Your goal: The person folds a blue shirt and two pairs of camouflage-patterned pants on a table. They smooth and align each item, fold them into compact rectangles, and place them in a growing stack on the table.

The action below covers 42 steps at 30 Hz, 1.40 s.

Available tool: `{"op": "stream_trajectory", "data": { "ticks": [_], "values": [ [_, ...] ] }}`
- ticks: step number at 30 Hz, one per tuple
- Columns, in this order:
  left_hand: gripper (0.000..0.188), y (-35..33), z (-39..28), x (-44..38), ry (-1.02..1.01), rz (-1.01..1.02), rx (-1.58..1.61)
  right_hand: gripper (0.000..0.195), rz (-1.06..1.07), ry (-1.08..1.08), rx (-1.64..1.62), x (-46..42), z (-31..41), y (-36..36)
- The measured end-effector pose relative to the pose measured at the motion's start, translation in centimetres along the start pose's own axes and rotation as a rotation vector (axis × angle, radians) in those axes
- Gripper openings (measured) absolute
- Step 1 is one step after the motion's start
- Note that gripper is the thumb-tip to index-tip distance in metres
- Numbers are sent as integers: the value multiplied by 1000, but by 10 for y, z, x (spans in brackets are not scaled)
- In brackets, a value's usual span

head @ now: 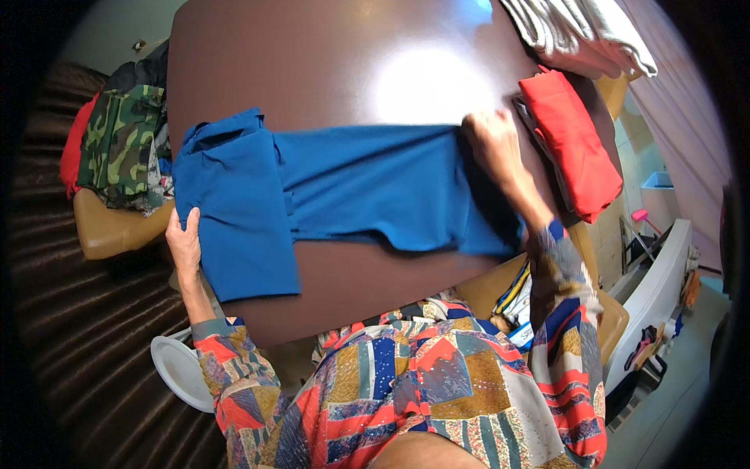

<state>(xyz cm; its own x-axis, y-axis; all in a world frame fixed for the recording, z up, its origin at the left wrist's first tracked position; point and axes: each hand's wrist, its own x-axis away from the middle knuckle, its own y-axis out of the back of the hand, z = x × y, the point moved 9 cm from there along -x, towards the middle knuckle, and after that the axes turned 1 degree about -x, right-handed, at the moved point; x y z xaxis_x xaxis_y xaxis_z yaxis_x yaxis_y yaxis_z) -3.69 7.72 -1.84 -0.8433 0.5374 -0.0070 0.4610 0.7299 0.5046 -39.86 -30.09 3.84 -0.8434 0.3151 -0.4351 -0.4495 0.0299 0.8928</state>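
A blue cloth garment (369,182) lies across the brown tabletop, its left part folded over into a thicker panel (243,228). At the left edge of that panel, my left hand (184,239) pinches the cloth, thumb on top and fingers mostly hidden beneath. My right hand (493,140) is closed on the far right corner of the garment, with some blur. Below that hand, the cloth hangs in shadow and its lower right end slopes toward the table's near edge. Creases run from the gripped corner toward the middle.
A folded red cloth (571,146) rests on dark fabric at the table's (328,64) right edge. Beyond it lies a folded white cloth (577,32). Camouflage clothing (120,149) is piled on a tan chair (120,228) at left. A white round stool (181,375) stands below.
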Motion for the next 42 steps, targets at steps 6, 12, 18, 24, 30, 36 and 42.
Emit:
{"op": "stream_trajectory", "data": {
  "ticks": [6, 12, 18, 24, 30, 36, 42],
  "values": [
    [25, -9, -23, 9, -70, -94, -53, 16, -72, -2, -9, -61, 25, 1],
    [32, 2, 6, 4, -24, -71, -114, 45, 208, 197, -393, 8, 158, -16],
    [34, 12, 2, 8, 6, -108, -73, 44, 186, 118, -443, 13, 154, -14],
    [30, 26, -19, 15, -12, -132, -101, 37, 135, 21, -412, -1, 143, -21],
    [25, 24, -89, 25, -68, -149, -143, 39, 193, -309, -1263, -30, 159, -52],
    [46, -44, -189, 59, -125, 175, -12, 51, 323, -785, -1784, -23, 150, -87],
    [39, -67, -175, 51, -25, 309, 271, 56, 205, -1028, -2009, -4, 116, -93]
  ]
}}
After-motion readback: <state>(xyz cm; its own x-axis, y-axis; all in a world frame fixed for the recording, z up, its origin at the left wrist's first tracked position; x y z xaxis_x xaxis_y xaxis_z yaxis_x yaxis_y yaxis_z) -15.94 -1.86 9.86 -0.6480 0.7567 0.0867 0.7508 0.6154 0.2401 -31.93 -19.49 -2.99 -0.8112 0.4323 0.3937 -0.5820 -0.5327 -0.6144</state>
